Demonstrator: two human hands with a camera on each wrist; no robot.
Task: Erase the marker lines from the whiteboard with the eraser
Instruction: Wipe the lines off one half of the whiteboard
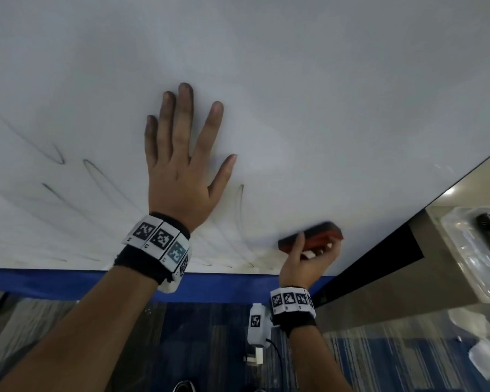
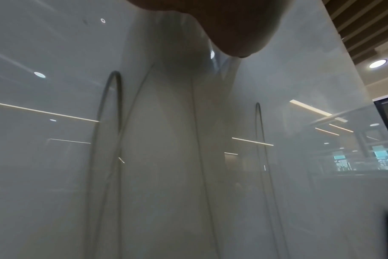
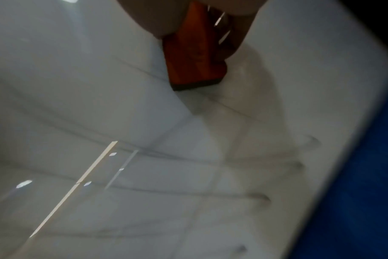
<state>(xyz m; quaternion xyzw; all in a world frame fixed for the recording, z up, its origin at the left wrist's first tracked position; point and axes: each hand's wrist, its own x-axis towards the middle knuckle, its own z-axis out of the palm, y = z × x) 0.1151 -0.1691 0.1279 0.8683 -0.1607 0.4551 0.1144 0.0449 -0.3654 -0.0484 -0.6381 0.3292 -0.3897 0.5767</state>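
The whiteboard [image 1: 294, 94] fills most of the head view, with faint looping marker lines [image 1: 91, 171] across its lower left and a loop [image 1: 241, 193] near the middle. My left hand [image 1: 181, 154] lies flat on the board, fingers spread and straight. My right hand [image 1: 303, 264] grips a red eraser [image 1: 320, 236] with a dark felt face, held against the board near its lower right. In the right wrist view the eraser [image 3: 193, 52] meets the board beside smeared lines [image 3: 255, 198]. In the left wrist view dark loops [image 2: 113, 98] run down the board.
A blue strip [image 1: 82, 281] runs along the board's lower edge. A dark frame [image 1: 385, 258] borders its right side, with a clear plastic tray [image 1: 470, 250] beyond it. Blue striped carpet [image 1: 215, 340] lies below.
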